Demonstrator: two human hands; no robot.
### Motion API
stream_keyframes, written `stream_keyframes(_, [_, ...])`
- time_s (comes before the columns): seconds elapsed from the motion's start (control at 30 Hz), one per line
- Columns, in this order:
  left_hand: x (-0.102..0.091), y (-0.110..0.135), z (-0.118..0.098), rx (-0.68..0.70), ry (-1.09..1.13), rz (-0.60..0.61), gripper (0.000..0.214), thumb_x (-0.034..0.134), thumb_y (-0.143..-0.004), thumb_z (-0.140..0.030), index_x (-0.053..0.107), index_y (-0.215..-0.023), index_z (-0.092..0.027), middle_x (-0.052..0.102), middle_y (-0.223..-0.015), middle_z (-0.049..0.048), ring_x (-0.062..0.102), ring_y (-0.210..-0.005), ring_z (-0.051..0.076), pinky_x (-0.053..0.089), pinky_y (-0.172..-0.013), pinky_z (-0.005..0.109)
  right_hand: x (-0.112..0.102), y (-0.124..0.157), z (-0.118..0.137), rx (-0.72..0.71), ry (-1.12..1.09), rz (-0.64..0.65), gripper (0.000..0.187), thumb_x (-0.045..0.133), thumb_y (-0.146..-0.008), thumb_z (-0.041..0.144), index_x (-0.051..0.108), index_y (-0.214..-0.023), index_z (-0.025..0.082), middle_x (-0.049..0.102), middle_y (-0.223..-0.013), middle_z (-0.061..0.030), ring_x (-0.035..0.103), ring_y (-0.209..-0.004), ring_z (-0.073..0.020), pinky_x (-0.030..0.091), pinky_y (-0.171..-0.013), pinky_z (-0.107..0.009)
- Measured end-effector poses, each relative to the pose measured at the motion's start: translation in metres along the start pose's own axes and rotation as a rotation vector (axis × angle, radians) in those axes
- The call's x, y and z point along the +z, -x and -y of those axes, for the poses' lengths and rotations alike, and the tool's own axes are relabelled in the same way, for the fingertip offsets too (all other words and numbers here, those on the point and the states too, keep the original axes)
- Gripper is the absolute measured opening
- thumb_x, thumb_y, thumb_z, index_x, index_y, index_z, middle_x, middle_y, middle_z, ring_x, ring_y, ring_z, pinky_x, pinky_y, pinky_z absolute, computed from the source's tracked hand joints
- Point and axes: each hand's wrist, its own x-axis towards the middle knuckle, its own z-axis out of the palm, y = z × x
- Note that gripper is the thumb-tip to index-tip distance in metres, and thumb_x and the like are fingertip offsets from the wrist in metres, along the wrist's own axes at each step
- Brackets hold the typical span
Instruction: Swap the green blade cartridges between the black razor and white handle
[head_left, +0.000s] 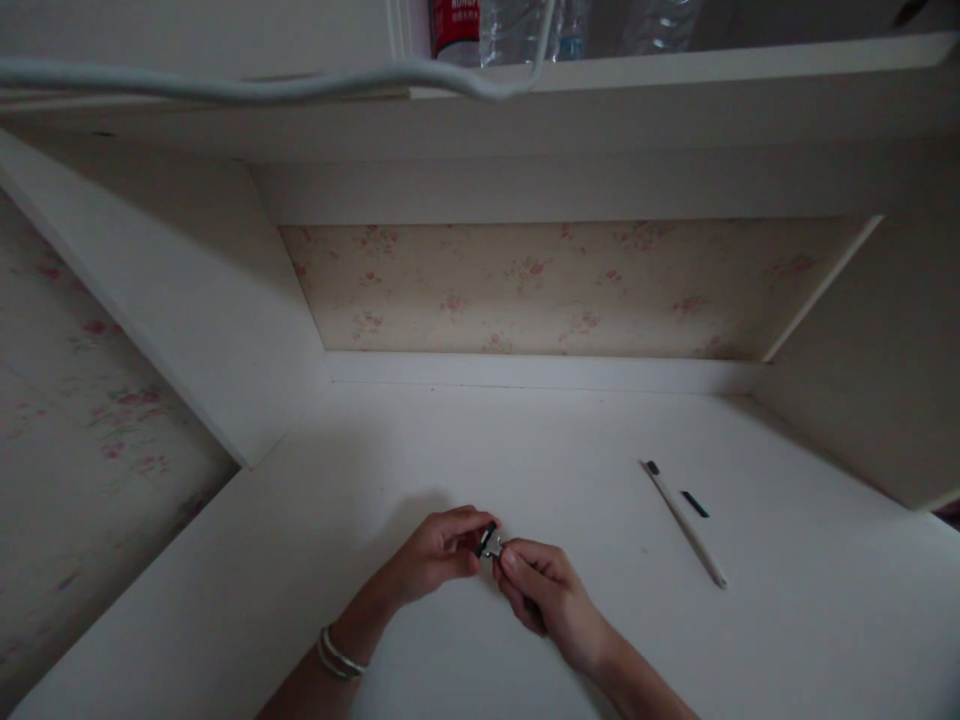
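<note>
Above the white desk, both of my hands meet at a small clip (491, 543), with a black bar and a shiny silver part; it looks like a binder clip. My left hand (439, 550), wearing pale bangles at the wrist, has its thumb and index finger at the black side. From the right, my right hand (544, 590) pinches the silver end between thumb and curled fingers. Its fingertips hide part of the clip.
A white pen (686, 525) with a dark end lies to the right, beside a short dark strip (694, 503). White side panels frame the desk (525, 430). Overhead, a shelf (675, 70) holds bottles (517, 30), with a pale cable (300, 82) across the front.
</note>
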Motion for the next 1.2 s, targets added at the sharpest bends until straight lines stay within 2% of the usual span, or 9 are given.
stream_keyframes(0.13, [0.0017, -0.0001, 0.0013, -0.024, 0.012, -0.025, 0.051, 0.073, -0.07, -0.047, 0.065, -0.107, -0.014, 0.046, -0.084, 0.0029, 0.041, -0.074, 0.014, 0.032, -0.063, 0.023, 0.0012, 0.0009, 0.0012, -0.028, 0.065, -0.053, 0.049, 0.051, -0.086, 0.058, 0.044, -0.06, 0.017, 0.03, -0.048, 0.0073, 0.022, -0.042, -0.0058, 0.013, -0.039, -0.022])
stream_keyframes(0.47, [0.0016, -0.0015, -0.001, -0.051, -0.001, -0.032, 0.048, 0.076, -0.067, -0.045, 0.065, -0.103, -0.015, 0.048, -0.084, 0.0016, 0.041, -0.072, 0.012, 0.031, -0.062, 0.022, 0.0011, 0.0004, 0.001, -0.026, 0.07, -0.045, 0.05, 0.05, -0.085, 0.059, 0.042, -0.059, 0.018, 0.031, -0.046, 0.0077, 0.022, -0.04, -0.0055, 0.014, -0.039, -0.022])
stream_keyframes(0.57, [0.0019, -0.002, -0.0006, -0.039, -0.01, -0.025, 0.05, 0.074, -0.068, -0.049, 0.065, -0.102, -0.014, 0.048, -0.086, 0.0029, 0.041, -0.072, 0.013, 0.031, -0.062, 0.022, -0.0001, -0.0006, -0.0005, -0.028, 0.077, -0.034, 0.051, 0.05, -0.085, 0.06, 0.042, -0.058, 0.018, 0.03, -0.045, 0.0077, 0.022, -0.04, -0.0055, 0.014, -0.039, -0.023])
stream_keyframes(0.83, [0.0038, -0.003, -0.0054, -0.036, 0.0, 0.007, 0.054, 0.068, -0.07, -0.057, 0.065, -0.099, -0.012, 0.046, -0.081, 0.0029, 0.039, -0.071, 0.013, 0.032, -0.064, 0.024, 0.0014, -0.0019, 0.0043, 0.0, 0.052, -0.048, 0.051, 0.051, -0.083, 0.062, 0.045, -0.059, 0.017, 0.032, -0.045, 0.0077, 0.022, -0.039, -0.0055, 0.013, -0.038, -0.023])
stream_keyframes(1.2, [0.0032, -0.0033, -0.0078, -0.052, 0.004, 0.027, 0.049, 0.07, -0.068, -0.055, 0.066, -0.092, -0.012, 0.045, -0.079, 0.0019, 0.039, -0.069, 0.013, 0.029, -0.06, 0.023, 0.0009, -0.0027, 0.0024, 0.043, -0.043, -0.017, 0.046, 0.054, -0.084, 0.057, 0.047, -0.061, 0.017, 0.032, -0.042, 0.0089, 0.019, -0.035, -0.0045, 0.01, -0.035, -0.022])
